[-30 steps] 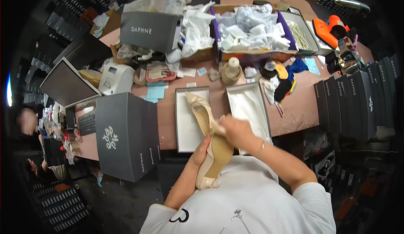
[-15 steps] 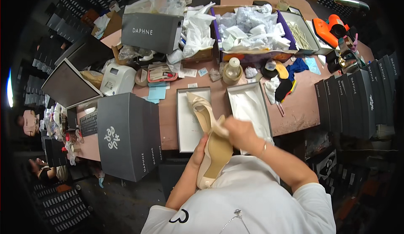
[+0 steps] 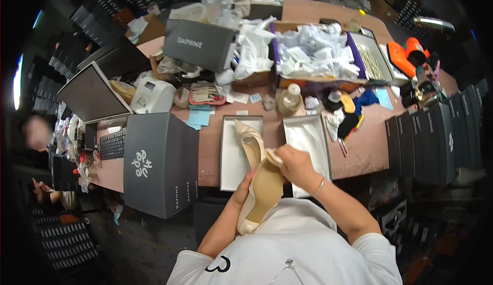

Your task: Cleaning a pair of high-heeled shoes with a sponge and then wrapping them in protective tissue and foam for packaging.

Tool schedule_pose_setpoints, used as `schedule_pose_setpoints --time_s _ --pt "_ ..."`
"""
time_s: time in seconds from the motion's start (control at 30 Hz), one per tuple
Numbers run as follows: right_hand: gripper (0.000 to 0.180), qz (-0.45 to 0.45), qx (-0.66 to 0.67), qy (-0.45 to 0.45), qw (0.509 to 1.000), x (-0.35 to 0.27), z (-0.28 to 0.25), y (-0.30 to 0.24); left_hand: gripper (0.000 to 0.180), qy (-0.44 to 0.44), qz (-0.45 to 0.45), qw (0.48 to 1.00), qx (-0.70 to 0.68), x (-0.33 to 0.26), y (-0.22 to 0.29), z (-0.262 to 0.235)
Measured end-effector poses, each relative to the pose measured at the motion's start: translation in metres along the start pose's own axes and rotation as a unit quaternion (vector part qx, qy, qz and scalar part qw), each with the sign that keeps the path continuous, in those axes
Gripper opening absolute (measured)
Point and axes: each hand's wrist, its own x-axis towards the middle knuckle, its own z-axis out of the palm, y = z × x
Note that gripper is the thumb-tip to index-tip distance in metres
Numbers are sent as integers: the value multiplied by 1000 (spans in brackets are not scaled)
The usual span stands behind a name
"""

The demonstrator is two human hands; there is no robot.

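A beige high-heeled shoe (image 3: 263, 190) is held close to my shirt, its tan sole turned up. My left hand (image 3: 242, 190) is closed around its left side, near the middle. At the shoe's upper end, my right hand (image 3: 296, 168) is closed on a small cream piece (image 3: 272, 155) pressed against the sole; its kind cannot be made out. A matching beige shoe (image 3: 250, 144) lies in an open box (image 3: 228, 174) just beyond. To the right of that box, another box part (image 3: 304, 127) lined with white paper lies open.
Grey shoeboxes stand at left (image 3: 159, 164) and right (image 3: 434, 141). Behind are a purple carton (image 3: 321, 84) of crumpled paper, a clear bottle (image 3: 290, 99), a white machine (image 3: 152, 96), dark cloths (image 3: 350, 123) and an orange tool (image 3: 400, 61). Another person sits at far left.
The view has shifted, so the table things appear lower and slightly right. My right hand has moved slightly at the shoe's upper end; my left hand keeps its hold.
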Motion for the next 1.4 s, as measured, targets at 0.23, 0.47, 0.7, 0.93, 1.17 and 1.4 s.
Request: schedule_pose_setpoints --time_s 0.23,0.47,0.7,0.93,1.17,1.4 --pt "15 41 10 -31 999 9 11 -17 63 53 32 997 42 -2 -3 -16" --pt "11 -13 24 -113 993 -10 18 -42 61 24 29 999 32 -20 7 3" --pt "21 -106 58 -163 979 -7 2 -60 59 -13 120 990 72 -16 1 4" --pt "16 -68 66 -83 992 15 -11 -85 56 -19 135 986 98 -8 -4 -8" --pt "19 115 64 -141 981 -17 2 -37 54 -124 107 986 28 12 -5 -7" --pt "7 121 65 -85 987 -7 13 -9 54 -77 73 994 -33 -2 -7 7"
